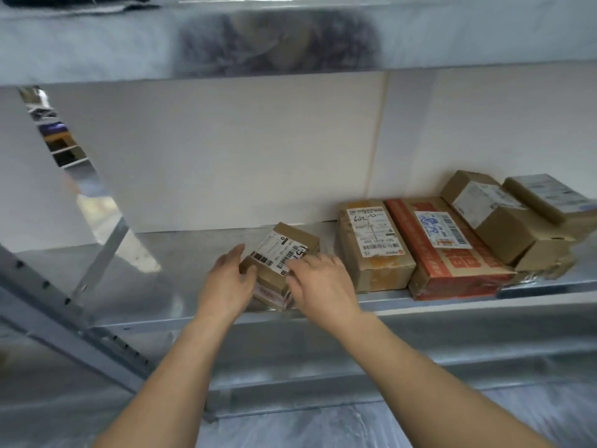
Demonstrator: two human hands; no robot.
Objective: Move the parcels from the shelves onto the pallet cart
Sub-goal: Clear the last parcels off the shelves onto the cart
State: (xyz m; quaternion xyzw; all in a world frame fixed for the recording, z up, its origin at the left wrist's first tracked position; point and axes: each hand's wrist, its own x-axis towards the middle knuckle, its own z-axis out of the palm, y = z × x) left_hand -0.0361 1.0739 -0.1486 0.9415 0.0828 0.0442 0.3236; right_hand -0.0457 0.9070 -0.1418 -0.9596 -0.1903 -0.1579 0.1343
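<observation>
A small brown cardboard parcel (280,245) with a white barcode label lies at the front of the metal shelf (181,253). It seems to rest on a second small box with red print. My left hand (227,281) grips its left side with the thumb on top. My right hand (318,279) holds its right side, fingers curled over the label. Further right on the shelf lie a brown parcel (371,247), a red and brown box (449,250) and two brown boxes (494,215) stacked at the far right. The pallet cart is out of view.
The shelf above (290,43) hangs low over the parcels. A slanted metal upright (48,302) with holes stands at the left. A white wall panel (242,150) closes the back. Below the shelf's front edge there is plastic-covered floor (355,425).
</observation>
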